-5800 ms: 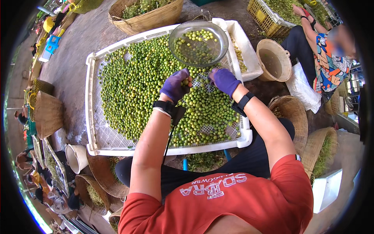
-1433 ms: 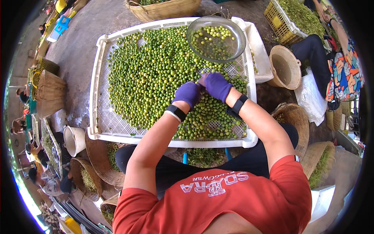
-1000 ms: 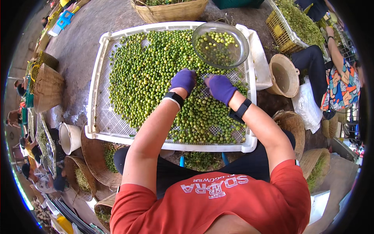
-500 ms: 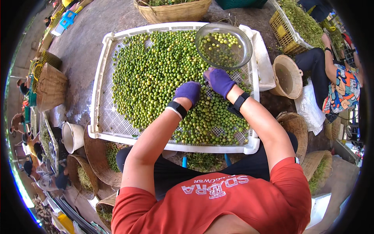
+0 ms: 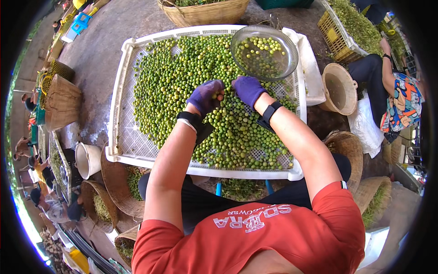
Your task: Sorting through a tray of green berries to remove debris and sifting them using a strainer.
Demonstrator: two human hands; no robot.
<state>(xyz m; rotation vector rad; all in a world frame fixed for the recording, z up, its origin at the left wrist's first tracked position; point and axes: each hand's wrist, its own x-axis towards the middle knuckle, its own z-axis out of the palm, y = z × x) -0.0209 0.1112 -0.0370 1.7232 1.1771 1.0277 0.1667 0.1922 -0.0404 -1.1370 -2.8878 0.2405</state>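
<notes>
Small round green and yellowish fruits (image 5: 182, 68) cover most of a white perforated plastic tray (image 5: 119, 98) in front of me. My left hand (image 5: 206, 96), in a purple glove with bare fingertips, hovers over the middle of the fruits with its fingers curled in. What it holds, if anything, is hidden. Close by on its right, my right hand (image 5: 248, 91), also gloved in purple, has its fingers bent down toward the fruits; its grip is hidden too. A clear glass bowl (image 5: 292, 54) with yellower fruits in it rests on the tray's far right corner.
Beyond the tray stands a wicker basket (image 5: 203, 15). On the right are a white box (image 5: 311, 68), a beige bucket (image 5: 340, 89), a yellow crate (image 5: 335, 39) of greens and a seated person (image 5: 401, 102). A white bucket (image 5: 88, 160) and several baskets flank me.
My left hand has moved left and a little farther away, turning so its curled fingertips show. My right hand has shifted slightly left, away from the bowl.
</notes>
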